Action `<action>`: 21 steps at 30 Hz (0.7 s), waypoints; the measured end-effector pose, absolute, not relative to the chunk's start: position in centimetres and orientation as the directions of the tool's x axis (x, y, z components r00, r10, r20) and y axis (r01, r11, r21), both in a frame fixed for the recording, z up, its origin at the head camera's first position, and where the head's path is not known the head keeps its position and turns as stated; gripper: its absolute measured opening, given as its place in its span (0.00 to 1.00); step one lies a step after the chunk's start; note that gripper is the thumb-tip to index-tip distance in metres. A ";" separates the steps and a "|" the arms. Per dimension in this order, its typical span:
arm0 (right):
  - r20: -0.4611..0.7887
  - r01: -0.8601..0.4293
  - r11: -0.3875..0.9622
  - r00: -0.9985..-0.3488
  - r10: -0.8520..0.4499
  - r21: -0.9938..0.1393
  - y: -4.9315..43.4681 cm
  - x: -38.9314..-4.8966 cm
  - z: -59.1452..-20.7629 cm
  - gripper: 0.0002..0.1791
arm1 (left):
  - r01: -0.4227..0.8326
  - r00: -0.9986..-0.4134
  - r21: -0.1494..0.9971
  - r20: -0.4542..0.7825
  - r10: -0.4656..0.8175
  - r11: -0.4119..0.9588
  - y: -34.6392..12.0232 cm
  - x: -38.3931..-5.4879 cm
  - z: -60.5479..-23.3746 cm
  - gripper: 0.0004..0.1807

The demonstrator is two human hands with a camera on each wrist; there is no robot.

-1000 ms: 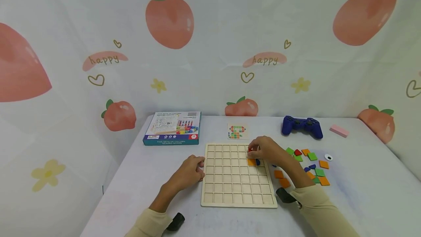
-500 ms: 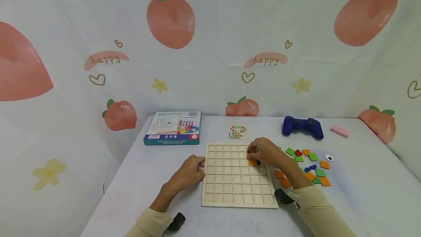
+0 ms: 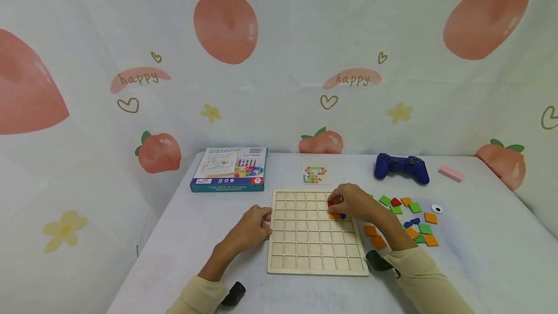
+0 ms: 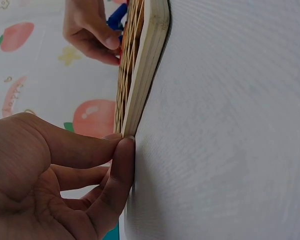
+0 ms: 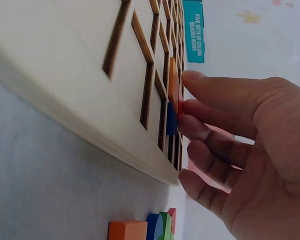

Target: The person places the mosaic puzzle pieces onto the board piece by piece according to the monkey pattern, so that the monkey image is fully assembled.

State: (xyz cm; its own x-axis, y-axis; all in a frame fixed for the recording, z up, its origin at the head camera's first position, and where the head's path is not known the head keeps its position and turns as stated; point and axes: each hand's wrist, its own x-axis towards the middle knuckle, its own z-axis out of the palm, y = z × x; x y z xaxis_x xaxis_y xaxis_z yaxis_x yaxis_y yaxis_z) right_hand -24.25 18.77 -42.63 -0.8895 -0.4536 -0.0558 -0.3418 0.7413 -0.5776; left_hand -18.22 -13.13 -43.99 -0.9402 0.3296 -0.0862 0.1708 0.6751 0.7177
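Under right hand (image 3: 354,201), red tile (image 3: 330,204)

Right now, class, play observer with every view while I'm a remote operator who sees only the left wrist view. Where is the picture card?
Observer: The picture card lies on the table, just beyond the far edge of the wooden board.
Operator: And on which side of the board are the loose pieces?
Observer: The head view shows the loose pieces scattered to the right of the board.
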 end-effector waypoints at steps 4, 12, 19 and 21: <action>-0.070 -0.312 0.726 -0.894 -0.443 -0.613 19.2 -24.1 -42.5 0.18 | 0.168 -0.940 0.719 -0.089 0.329 0.675 -13.1 -18.2 -44.0 0.23; -0.051 -0.302 0.716 -0.904 -0.425 -0.629 20.9 -24.7 -42.6 0.18 | 0.160 -0.942 0.718 -0.095 0.323 0.677 -13.1 -18.3 -44.0 0.25; -0.012 -0.315 0.741 -0.917 -0.399 -0.594 22.7 -25.1 -42.5 0.19 | 0.160 -0.940 0.724 -0.096 0.327 0.671 -13.1 -18.3 -44.0 0.22; -0.019 -0.297 0.753 -0.925 -0.379 -0.587 23.2 -25.0 -42.5 0.19 | 0.161 -0.940 0.726 -0.094 0.329 0.669 -13.1 -18.3 -43.9 0.21</action>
State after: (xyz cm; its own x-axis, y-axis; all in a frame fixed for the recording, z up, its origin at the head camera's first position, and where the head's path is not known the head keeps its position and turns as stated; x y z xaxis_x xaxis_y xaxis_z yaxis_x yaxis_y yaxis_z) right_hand -25.04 23.18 -42.54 -0.9251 -0.3793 -0.0186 -0.2969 0.7530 -0.5873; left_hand -18.29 -13.13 -43.95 -0.9397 0.3288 -0.0941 0.1615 0.6690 0.7255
